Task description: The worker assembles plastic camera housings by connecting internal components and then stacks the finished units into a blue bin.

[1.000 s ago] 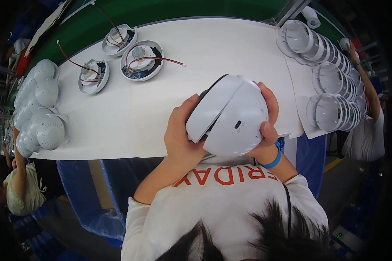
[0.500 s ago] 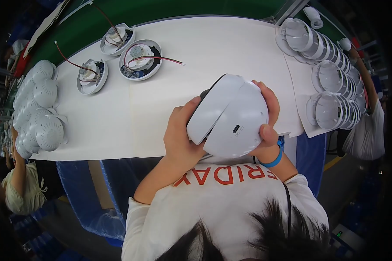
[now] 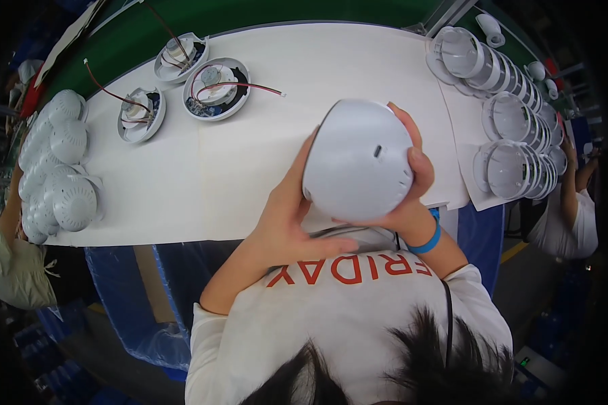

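A white rounded plastic housing (image 3: 358, 162) with a small port slot is held up in front of my chest. The wide gap that ran across its shell no longer shows from this side. My right hand (image 3: 415, 179) is wrapped round the housing's right side, thumb pressed on the shell. Along the left side lie the fingers of my left hand (image 3: 285, 212), partly hidden behind the housing, while its thumb stretches out below, off the shell. Farther left on the table sit three open white half-shells (image 3: 216, 91) with circuit boards, round white parts and red-black wires.
The white-covered table (image 3: 250, 182) spans the view. Stacked vented white domes (image 3: 74, 202) stand at its left edge, and stacks of clear-white ring covers (image 3: 510, 169) at its right. Blue plastic-lined bins (image 3: 125, 297) are below the front edge. Other people (image 3: 567, 219) are at both sides.
The housing has turned and risen slightly, its gap no longer showing. My left thumb has come off the shell and spread outward; my right grip has shifted.
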`<control>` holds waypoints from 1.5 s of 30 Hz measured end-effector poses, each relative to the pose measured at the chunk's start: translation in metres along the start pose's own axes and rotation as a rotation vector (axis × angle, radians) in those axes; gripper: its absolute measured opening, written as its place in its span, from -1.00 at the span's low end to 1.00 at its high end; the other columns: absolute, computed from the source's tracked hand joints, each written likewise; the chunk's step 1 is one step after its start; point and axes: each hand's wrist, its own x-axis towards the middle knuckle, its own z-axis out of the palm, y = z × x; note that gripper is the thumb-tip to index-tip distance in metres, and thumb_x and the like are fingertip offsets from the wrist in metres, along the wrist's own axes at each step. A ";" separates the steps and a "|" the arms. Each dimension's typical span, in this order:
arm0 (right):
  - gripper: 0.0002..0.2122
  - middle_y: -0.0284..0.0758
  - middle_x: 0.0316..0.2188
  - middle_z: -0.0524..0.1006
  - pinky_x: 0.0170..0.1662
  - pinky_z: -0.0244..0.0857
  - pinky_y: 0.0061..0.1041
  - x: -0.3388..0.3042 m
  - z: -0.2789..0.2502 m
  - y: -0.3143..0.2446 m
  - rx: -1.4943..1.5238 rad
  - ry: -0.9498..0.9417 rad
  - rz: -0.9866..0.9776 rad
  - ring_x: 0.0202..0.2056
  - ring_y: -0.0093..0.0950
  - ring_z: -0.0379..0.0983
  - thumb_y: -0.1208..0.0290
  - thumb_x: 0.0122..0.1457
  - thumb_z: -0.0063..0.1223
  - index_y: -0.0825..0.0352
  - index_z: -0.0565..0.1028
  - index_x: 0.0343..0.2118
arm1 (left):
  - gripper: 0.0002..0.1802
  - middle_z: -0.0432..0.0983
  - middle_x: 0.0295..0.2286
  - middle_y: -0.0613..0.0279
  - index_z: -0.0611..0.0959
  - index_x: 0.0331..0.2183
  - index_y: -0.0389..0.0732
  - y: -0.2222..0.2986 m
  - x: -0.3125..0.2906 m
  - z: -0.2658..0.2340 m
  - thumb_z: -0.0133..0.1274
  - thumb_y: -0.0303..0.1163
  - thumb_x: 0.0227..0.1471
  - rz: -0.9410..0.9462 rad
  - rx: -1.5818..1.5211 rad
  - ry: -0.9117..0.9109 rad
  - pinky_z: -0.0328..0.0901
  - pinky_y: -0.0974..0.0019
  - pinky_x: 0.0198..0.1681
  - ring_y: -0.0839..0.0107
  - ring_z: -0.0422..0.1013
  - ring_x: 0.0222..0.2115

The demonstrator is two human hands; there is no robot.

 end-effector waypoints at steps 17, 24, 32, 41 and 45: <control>-0.29 -0.12 0.06 0.15 0.14 -0.11 -0.39 0.054 -0.042 -0.007 0.150 -0.190 0.540 0.11 -0.26 0.04 0.37 -0.12 0.17 0.34 0.08 0.13 | -0.35 0.25 -0.08 -0.03 0.12 0.03 -0.25 0.010 0.076 0.000 -0.11 -0.09 0.01 -0.357 -0.733 0.294 0.38 0.09 -0.20 0.13 0.32 -0.11; -0.24 -0.01 0.11 0.05 0.14 -0.12 -0.24 0.040 -0.086 -0.002 -0.242 0.081 0.436 0.16 -0.06 -0.11 0.26 -0.11 0.18 0.30 0.02 0.14 | -0.36 0.38 -0.20 0.05 0.28 -0.06 -0.35 -0.008 0.192 0.002 0.09 -0.17 -0.11 -0.234 -0.416 0.232 0.39 0.14 -0.25 0.22 0.39 -0.21; -0.59 -0.16 -0.18 0.40 -0.06 0.14 -0.40 -0.028 -0.221 -0.068 -1.271 0.304 0.632 -0.13 -0.23 0.29 0.45 -0.17 0.14 0.34 0.42 -0.15 | -0.30 0.33 -0.15 0.09 0.29 -0.03 -0.09 -0.100 0.375 -0.125 0.01 0.10 -0.15 -0.418 -0.388 0.533 0.36 0.08 -0.38 0.11 0.37 -0.24; -0.53 -0.15 -0.17 0.35 -0.12 0.21 -0.44 -0.064 -0.202 -0.032 -1.354 0.229 0.725 -0.17 -0.26 0.33 0.63 -0.16 0.01 0.33 0.36 -0.06 | -0.11 0.39 -0.24 -0.02 0.41 -0.11 -0.35 -0.132 0.398 -0.177 0.07 0.24 -0.28 -0.438 -0.064 0.571 0.34 0.11 -0.35 0.15 0.37 -0.24; -0.44 -0.13 -0.14 0.29 -0.14 0.20 -0.42 -0.054 -0.183 -0.025 -1.180 0.168 0.748 -0.15 -0.23 0.27 0.62 -0.21 -0.02 0.34 0.28 0.00 | -0.23 0.33 -0.21 -0.18 0.40 -0.16 -0.40 -0.077 0.381 -0.104 0.14 0.05 -0.27 -0.386 0.788 1.210 0.27 0.12 -0.17 0.04 0.32 -0.17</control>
